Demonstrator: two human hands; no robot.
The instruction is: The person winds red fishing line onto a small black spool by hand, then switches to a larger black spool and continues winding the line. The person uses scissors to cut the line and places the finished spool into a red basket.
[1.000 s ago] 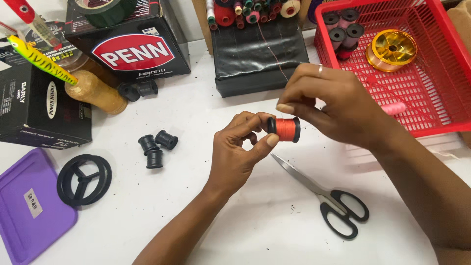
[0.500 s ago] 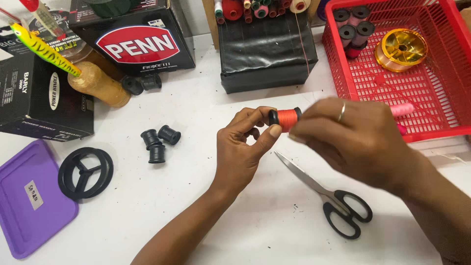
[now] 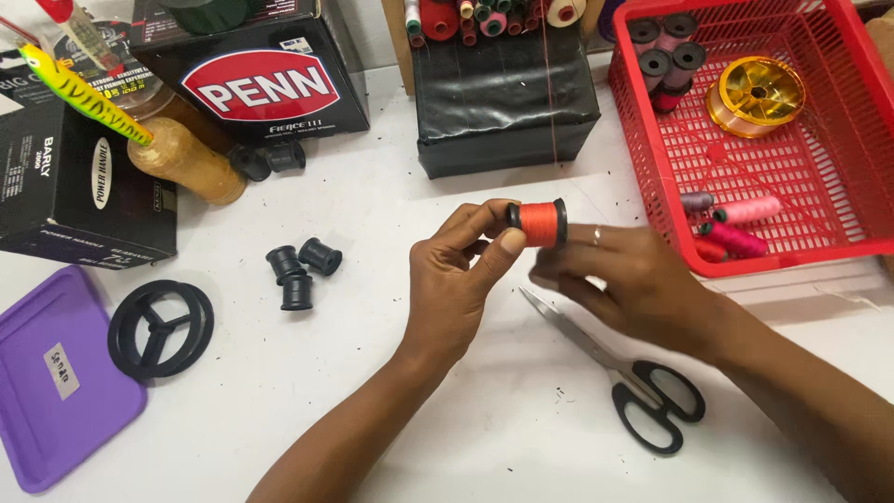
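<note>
Gleaming orange-wound black spool (image 3: 538,223)

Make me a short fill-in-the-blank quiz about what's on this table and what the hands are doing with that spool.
1. The left hand holds a small spool wound with ____ thread.
2. The scissors lie on the white table, below the ____ hand.
3. The gold reel sits inside the ____ basket.

Missing words: orange; right; red
</note>
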